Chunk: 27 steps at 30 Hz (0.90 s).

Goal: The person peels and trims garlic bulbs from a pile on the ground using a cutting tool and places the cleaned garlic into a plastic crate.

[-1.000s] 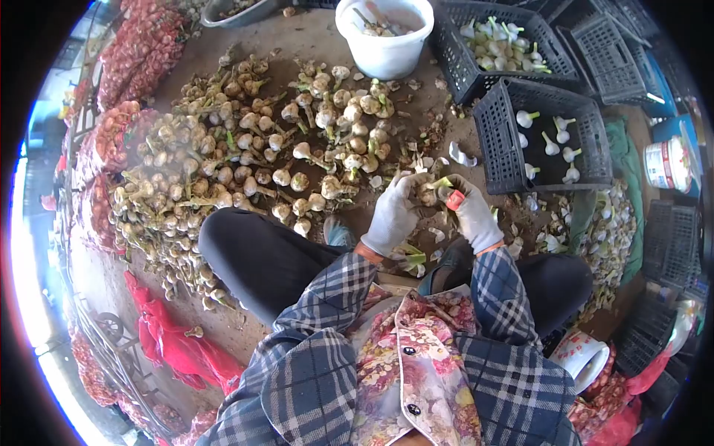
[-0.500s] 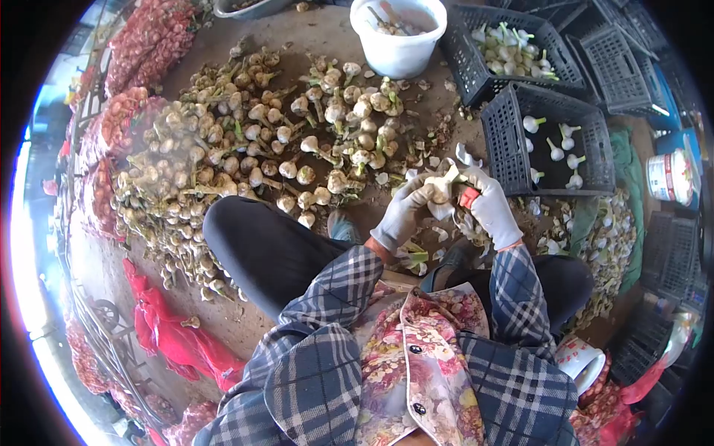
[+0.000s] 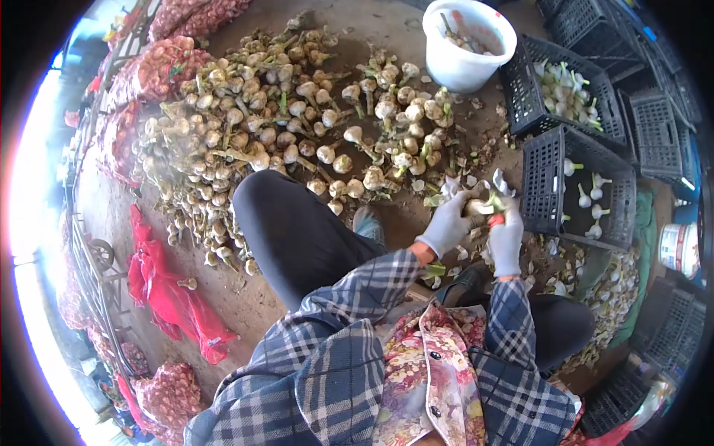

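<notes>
My left hand (image 3: 448, 226), in a pale grey work glove, is closed around a garlic bulb (image 3: 480, 208) held in front of my knees. Close against the bulb's green stalk is my gloved right hand (image 3: 507, 244), its fingers closed on a small red tool (image 3: 496, 220); the working end cannot be made out. Loose white skin peels stand out around the bulb. Beyond my hands lies a big heap of untrimmed garlic (image 3: 275, 141). To the right, a black crate (image 3: 547, 215) holds several cleaned bulbs with short green stems.
A white bucket (image 3: 465, 63) stands at the back, beside another black crate (image 3: 520, 100) of trimmed garlic. Red mesh sacks (image 3: 149, 70) of garlic line the left side, and a red net bag (image 3: 175, 290) lies on the floor. Peelings (image 3: 595, 312) cover a green sheet at right.
The whole view has shifted, so floor objects sit further right and mostly lower. Both hands stay together at the bulb; my right hand is more upright, closer beneath the stalk.
</notes>
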Motion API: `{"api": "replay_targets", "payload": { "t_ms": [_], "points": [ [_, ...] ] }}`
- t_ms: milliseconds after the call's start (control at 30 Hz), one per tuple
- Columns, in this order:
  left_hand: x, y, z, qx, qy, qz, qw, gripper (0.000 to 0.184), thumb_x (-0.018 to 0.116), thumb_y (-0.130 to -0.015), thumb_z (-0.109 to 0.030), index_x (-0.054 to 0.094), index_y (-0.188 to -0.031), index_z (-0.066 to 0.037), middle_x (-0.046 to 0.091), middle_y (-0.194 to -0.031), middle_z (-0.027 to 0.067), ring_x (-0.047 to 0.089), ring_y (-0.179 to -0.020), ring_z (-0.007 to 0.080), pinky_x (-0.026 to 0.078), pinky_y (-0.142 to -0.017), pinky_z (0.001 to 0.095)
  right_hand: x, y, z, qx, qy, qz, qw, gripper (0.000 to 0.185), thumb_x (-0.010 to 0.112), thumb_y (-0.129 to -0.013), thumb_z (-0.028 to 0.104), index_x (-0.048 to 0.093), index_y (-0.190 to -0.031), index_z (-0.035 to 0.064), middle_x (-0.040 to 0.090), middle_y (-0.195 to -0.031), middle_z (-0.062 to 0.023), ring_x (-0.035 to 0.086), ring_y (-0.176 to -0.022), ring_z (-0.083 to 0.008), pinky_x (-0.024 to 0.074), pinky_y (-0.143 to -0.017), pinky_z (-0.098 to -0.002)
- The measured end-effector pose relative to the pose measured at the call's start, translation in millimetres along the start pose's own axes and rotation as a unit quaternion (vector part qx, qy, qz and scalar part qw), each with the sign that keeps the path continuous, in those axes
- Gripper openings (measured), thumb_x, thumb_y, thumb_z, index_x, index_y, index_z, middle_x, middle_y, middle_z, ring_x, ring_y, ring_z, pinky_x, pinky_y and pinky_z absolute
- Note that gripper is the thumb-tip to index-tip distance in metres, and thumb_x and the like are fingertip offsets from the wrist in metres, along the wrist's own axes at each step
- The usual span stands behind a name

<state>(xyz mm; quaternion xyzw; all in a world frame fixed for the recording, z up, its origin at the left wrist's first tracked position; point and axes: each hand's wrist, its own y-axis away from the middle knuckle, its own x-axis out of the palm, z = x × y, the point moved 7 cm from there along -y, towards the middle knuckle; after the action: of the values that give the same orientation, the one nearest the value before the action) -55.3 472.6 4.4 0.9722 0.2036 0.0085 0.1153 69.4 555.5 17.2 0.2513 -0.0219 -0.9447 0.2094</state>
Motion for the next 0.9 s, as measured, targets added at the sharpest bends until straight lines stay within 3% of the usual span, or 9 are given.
{"api": "replay_targets", "payload": {
  "t_ms": [133, 200, 300, 333, 367, 400, 467, 600, 900],
  "points": [
    [-4.8, -10.9, 12.3, -0.055, 0.182, 0.161, 0.968, 0.061, 0.069, -0.083, -0.003, 0.047, -0.139, -0.008, 0.057, -0.126, 0.0055, 0.057, -0.099, 0.0113, 0.048, -0.087, 0.0237, 3.7, -19.2, -20.1, -0.051, -0.035, 0.037, 0.997, 0.021, 0.055, -0.091, 0.004, 0.061, -0.111, 0.0028, 0.067, -0.096, -0.0095, 0.061, -0.085, -0.0178, 0.0494, -0.076, -0.0297],
    [-4.7, -10.5, 12.6, -0.055, 0.185, 0.086, 0.977, 0.058, 0.073, -0.083, -0.012, 0.047, -0.134, -0.004, 0.058, -0.121, 0.0047, 0.058, -0.098, 0.0116, 0.05, -0.083, 0.0242, 6.3, -8.2, 22.6, -0.076, 0.038, 0.071, 0.994, 0.024, 0.057, -0.089, 0.003, 0.061, -0.112, -0.001, 0.067, -0.1, -0.0086, 0.061, -0.088, -0.0178, 0.0481, -0.081, -0.0298],
    [6.9, -2.5, -13.9, -0.072, 0.325, 0.188, 0.924, 0.062, 0.08, -0.077, -0.019, 0.048, -0.129, -0.004, 0.06, -0.112, 0.0023, 0.058, -0.101, 0.0124, 0.049, -0.088, 0.0259, 3.9, -37.1, -10.5, -0.01, -0.347, 0.045, 0.937, 0.02, 0.048, -0.089, 0.004, 0.064, -0.101, 0.0015, 0.066, -0.089, -0.0053, 0.06, -0.076, -0.0149, 0.0482, -0.072, -0.0276],
    [8.2, -1.8, -12.1, -0.074, 0.326, 0.205, 0.92, 0.065, 0.082, -0.075, -0.018, 0.047, -0.128, -0.004, 0.06, -0.112, 0.0032, 0.059, -0.101, 0.013, 0.049, -0.089, 0.0266, 6.9, -43.6, -44.8, 0.155, -0.445, -0.025, 0.882, 0.022, 0.044, -0.088, 0.004, 0.064, -0.097, 0.0029, 0.065, -0.087, -0.0036, 0.059, -0.073, -0.0126, 0.048, -0.07, -0.0282],
    [10.0, -5.9, -12.9, -0.067, 0.326, 0.222, 0.917, 0.067, 0.083, -0.073, -0.017, 0.047, -0.128, -0.003, 0.06, -0.113, 0.0042, 0.059, -0.102, 0.0136, 0.05, -0.089, 0.0272, -5.1, -48.1, -50.8, 0.21, -0.354, 0.003, 0.911, 0.025, 0.045, -0.088, 0.004, 0.064, -0.105, 0.0037, 0.067, -0.088, -0.0085, 0.064, -0.077, -0.0214, 0.0498, -0.073, -0.033],
    [7.1, -10.6, -12.4, -0.052, 0.334, 0.202, 0.919, 0.071, 0.085, -0.069, -0.016, 0.046, -0.126, -0.004, 0.06, -0.114, 0.0054, 0.059, -0.102, 0.0144, 0.05, -0.09, 0.0275, -14.6, -60.0, -61.9, 0.088, -0.07, 0.071, 0.991, 0.027, 0.048, -0.088, 0.006, 0.062, -0.11, 0.005, 0.067, -0.093, -0.0122, 0.065, -0.084, -0.0261, 0.0503, -0.076, -0.0343],
    [-3.1, -15.1, -7.2, -0.029, 0.306, 0.171, 0.936, 0.069, 0.085, -0.07, -0.013, 0.046, -0.126, -0.004, 0.061, -0.117, 0.0065, 0.06, -0.105, 0.0161, 0.048, -0.094, 0.0276, -10.7, -45.1, -64.6, -0.023, 0.382, 0.185, 0.905, 0.037, 0.058, -0.086, 0.008, 0.058, -0.123, 0.0098, 0.064, -0.111, -0.0189, 0.062, -0.104, -0.0348, 0.0503, -0.083, -0.0373],
    [-11.6, -15.6, -5.9, -0.026, 0.283, 0.152, 0.947, 0.066, 0.079, -0.077, -0.007, 0.045, -0.134, -0.002, 0.06, -0.122, 0.0069, 0.059, -0.107, 0.0135, 0.048, -0.093, 0.0264, -26.2, -10.3, 58.5, -0.188, 0.125, 0.086, 0.97, 0.042, 0.065, -0.078, 0.002, 0.062, -0.119, 0.0096, 0.064, -0.112, -0.0156, 0.062, -0.103, -0.0333, 0.0503, -0.084, -0.0381],
    [-16.5, 4.5, -21.4, 0.052, -0.057, 0.222, 0.972, 0.053, 0.067, -0.082, -0.007, 0.053, -0.132, -0.005, 0.063, -0.119, 0.0127, 0.06, -0.108, 0.0155, 0.047, -0.094, 0.0292, 1.5, 15.5, 80.4, -0.267, 0.317, 0.196, 0.889, 0.01, 0.062, -0.08, 0.01, 0.064, -0.089, 0.0078, 0.064, -0.082, -0.0133, 0.065, -0.076, -0.0321, 0.0516, -0.068, -0.0414]
  ]
}}
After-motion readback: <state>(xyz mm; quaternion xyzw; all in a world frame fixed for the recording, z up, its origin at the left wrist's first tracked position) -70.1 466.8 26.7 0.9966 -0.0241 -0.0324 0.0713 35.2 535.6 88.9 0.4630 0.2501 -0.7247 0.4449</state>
